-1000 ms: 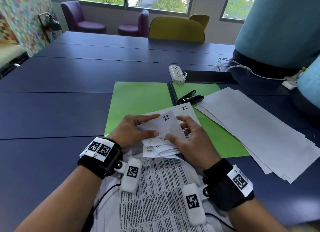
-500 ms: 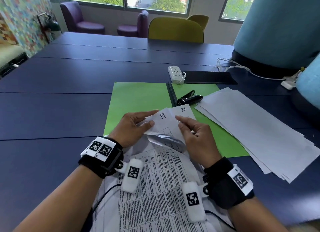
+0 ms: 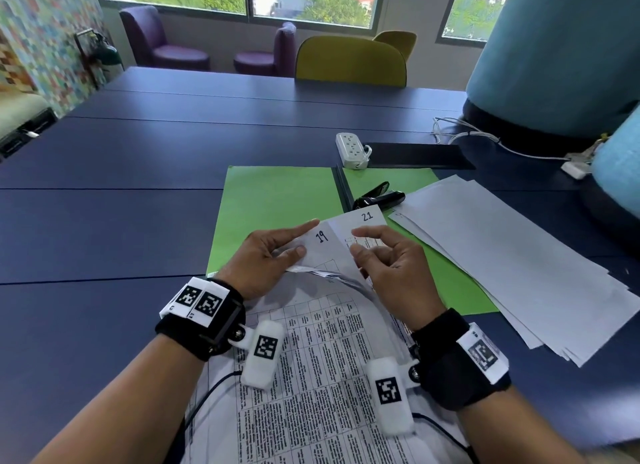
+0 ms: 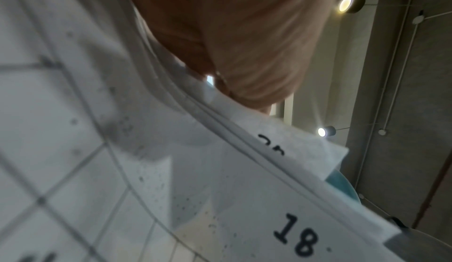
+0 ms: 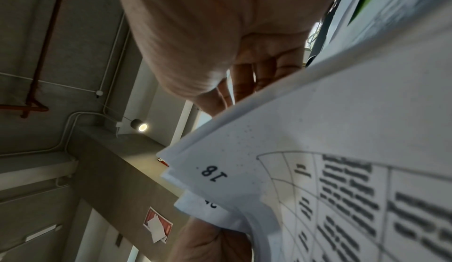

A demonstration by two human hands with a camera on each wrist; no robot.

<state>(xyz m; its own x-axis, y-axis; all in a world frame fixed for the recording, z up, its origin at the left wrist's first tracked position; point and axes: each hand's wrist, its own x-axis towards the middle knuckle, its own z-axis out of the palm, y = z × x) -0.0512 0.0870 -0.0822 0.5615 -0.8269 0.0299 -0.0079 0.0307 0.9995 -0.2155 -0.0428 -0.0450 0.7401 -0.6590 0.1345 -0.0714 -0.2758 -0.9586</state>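
A bundle of numbered white sheets lies over an open green folder (image 3: 277, 200). My left hand (image 3: 306, 238) pinches the top left corner of the sheet marked 19 (image 3: 322, 252) between thumb and forefinger and bends it up. My right hand (image 3: 356, 243) has its thumb at that sheet's right edge and its fingers curled, with the forefinger raised over the sheet marked 21 (image 3: 367, 221). The left wrist view shows a sheet marked 18 (image 4: 293, 235) under my left hand (image 4: 244, 43). In the right wrist view the same sheet 18 (image 5: 212, 171) hides the fingertips of my right hand (image 5: 208, 34).
A printed table sheet (image 3: 322, 359) lies under my wrists. A fanned stack of blank paper (image 3: 502, 255) lies on the right. A black stapler (image 3: 379, 198), a white power strip (image 3: 351, 150) and cables (image 3: 485, 141) sit beyond. A person in teal (image 3: 554, 47) sits at the right.
The corner of the sheets has been lifted and bent up off the pile. My right forefinger has come up off the paper; both hands have shifted slightly away from me.
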